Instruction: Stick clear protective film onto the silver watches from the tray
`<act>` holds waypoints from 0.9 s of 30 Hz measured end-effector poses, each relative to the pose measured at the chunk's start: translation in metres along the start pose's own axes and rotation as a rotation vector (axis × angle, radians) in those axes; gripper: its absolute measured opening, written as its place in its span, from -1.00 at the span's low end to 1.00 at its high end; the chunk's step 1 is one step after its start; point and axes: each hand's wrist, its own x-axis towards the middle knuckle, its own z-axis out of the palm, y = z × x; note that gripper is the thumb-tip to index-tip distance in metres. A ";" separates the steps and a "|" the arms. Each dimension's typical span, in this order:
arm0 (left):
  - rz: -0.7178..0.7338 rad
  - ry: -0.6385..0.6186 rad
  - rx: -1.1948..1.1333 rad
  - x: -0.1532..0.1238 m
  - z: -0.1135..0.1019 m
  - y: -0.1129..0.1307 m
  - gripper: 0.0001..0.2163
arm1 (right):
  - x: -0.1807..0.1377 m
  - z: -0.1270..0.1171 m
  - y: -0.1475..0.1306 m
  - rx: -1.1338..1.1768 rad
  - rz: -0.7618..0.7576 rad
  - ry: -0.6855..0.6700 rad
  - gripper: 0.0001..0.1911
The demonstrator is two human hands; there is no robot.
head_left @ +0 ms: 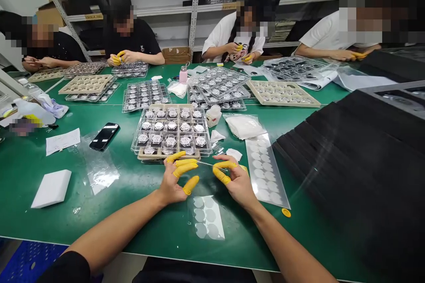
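My left hand (pixel 175 179) and my right hand (pixel 234 179) hover over the green table (pixel 133 212), both with yellow finger cots on the fingertips. The right hand pinches a thin metal tool, apparently tweezers (pixel 207 164), whose tip reaches toward the left fingers. The left fingers are curled, loosely apart, near that tip; I cannot make out anything in them. Just beyond the hands stands a clear tray of round silver parts (pixel 172 130) on a beige tray. A sheet of round clear stickers (pixel 206 216) lies below the hands, a longer sticker strip (pixel 265 172) to the right.
Stacked black foam sheets (pixel 358 159) fill the right side. A black phone (pixel 104 136), paper slip (pixel 63 140), white block (pixel 52 188) and plastic film lie left. More part trays cover the table's middle. Several other people work at the far edge, shelves behind them.
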 end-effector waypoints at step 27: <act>-0.943 -0.283 -0.690 0.000 0.016 -0.013 -0.60 | 0.086 0.041 -0.044 -1.206 0.023 -0.035 -0.76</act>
